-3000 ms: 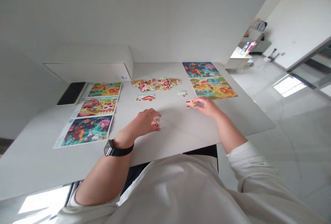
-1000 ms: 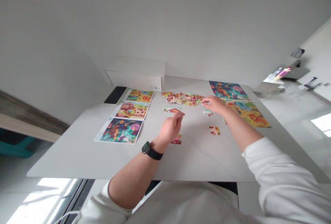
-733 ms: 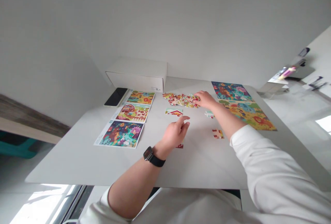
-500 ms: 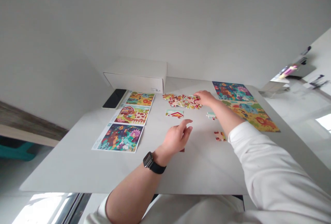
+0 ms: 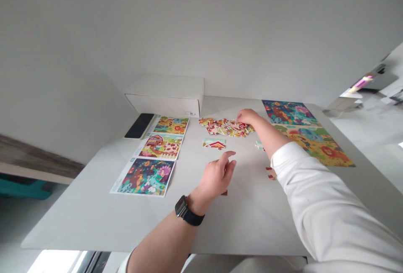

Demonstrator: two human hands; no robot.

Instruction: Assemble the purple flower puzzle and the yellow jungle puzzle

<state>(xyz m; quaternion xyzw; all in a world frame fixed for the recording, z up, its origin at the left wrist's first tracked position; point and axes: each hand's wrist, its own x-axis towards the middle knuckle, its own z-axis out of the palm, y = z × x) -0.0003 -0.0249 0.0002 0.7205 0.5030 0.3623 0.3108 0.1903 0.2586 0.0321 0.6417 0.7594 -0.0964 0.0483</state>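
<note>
My left hand (image 5: pixel 217 176) hovers over the near middle of the table, thumb and forefinger apart, holding nothing. Beneath it the edge of a brown-red puzzle piece (image 5: pixel 224 192) shows. At the right part of the heap of loose puzzle pieces (image 5: pixel 220 127) is my right hand (image 5: pixel 248 116), its fingers curled down together; whatever lies between the fingertips is hidden. A joined bit of puzzle with a red roof (image 5: pixel 214 143) lies just in front of the heap. Near my right forearm lie a pale green piece (image 5: pixel 259 145) and a brown-and-white piece (image 5: pixel 270 174), both partly covered.
On the left lies a sheet with three printed pictures (image 5: pixel 143 177), beside a dark phone (image 5: pixel 139 126). A white box (image 5: pixel 163 104) stands behind them against the wall. Two picture panels, one dark blue (image 5: pixel 288 111) and one yellow (image 5: pixel 327 145), lie at the right.
My right hand stays at the heap, whose right end now reaches farther out beside the fingers. My left hand keeps nearly the same pose. The view has tilted slightly.
</note>
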